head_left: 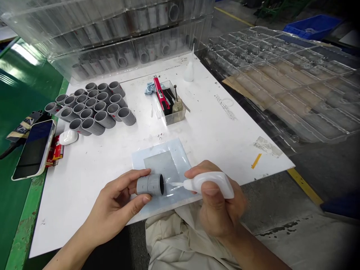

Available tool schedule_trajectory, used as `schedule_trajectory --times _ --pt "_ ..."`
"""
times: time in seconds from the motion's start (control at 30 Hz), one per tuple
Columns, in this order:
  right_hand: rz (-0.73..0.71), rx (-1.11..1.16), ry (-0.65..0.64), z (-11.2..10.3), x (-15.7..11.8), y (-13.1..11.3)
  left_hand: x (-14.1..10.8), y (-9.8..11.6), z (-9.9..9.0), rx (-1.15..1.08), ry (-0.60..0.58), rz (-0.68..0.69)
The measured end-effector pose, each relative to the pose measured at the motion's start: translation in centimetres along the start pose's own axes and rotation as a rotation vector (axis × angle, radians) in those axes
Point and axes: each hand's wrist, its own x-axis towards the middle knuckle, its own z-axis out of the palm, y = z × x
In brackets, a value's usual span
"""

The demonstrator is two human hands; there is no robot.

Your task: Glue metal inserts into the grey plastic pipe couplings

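My left hand grips a short grey plastic tube between thumb and fingers, its dark open end turned to the right. In my right hand lies a white squeeze bottle, tipped on its side, with my thumb pressing its body. The bottle's thin nozzle points left, just short of the tube's open end; a gap seems to show between them. Beneath both is a light blue sheet with a grey square pad on it, at the table's front edge.
Several grey tubes stand grouped at the left. Behind them are stacked clear trays of tubes. A small clear box holds a red cutter. Another white bottle stands farther back. A phone lies at the left edge.
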Motion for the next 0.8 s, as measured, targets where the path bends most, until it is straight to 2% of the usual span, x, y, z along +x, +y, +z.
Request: schedule_trajectory --times 0.13,0.43,0.67,0.8 --pt "0.022 0.005 0.023 0.07 -0.17 -0.03 0.01 0.26 0.29 -0.026 0.055 -0.056" --pt "0.069 0.048 -0.007 -0.14 -0.21 -0.08 -0.11 -0.42 -0.43 0.068 -0.004 -0.02" --pt "0.195 0.13 0.071 -0.21 -0.48 -0.08 -0.16 -0.45 -0.71 0.154 -0.027 -0.038" --pt "0.235 0.108 0.057 -0.27 -0.45 -0.18 -0.33 0.22 -0.46 0.175 0.019 -0.084"
